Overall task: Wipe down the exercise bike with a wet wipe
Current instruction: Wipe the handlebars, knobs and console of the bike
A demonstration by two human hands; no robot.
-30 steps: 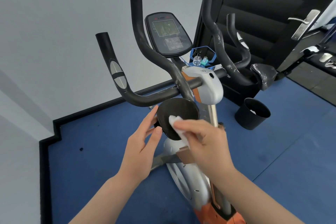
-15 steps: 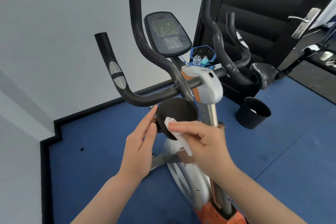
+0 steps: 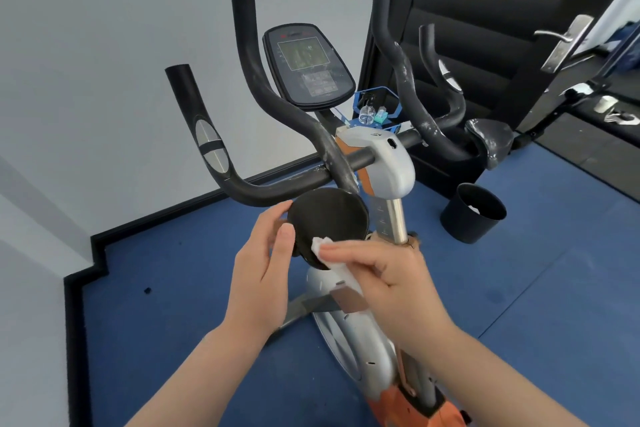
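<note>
Pressing wet wipe (image 3: 320, 246) on pad (image 3: 329, 218), right hand (image 3: 391, 274) points left.

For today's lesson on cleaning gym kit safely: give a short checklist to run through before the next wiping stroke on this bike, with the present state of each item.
1. Wet wipe held in the right hand: ok.
2. Wipe touching the round black pad: ok, at its lower edge.
3. Left hand steadying the pad: ok, thumb and fingers at its left rim.
4. Wipe still damp: cannot tell.
5. Upper pad face wiped: cannot tell.
6. Right handlebar clean: not ok, white marks show.
</note>
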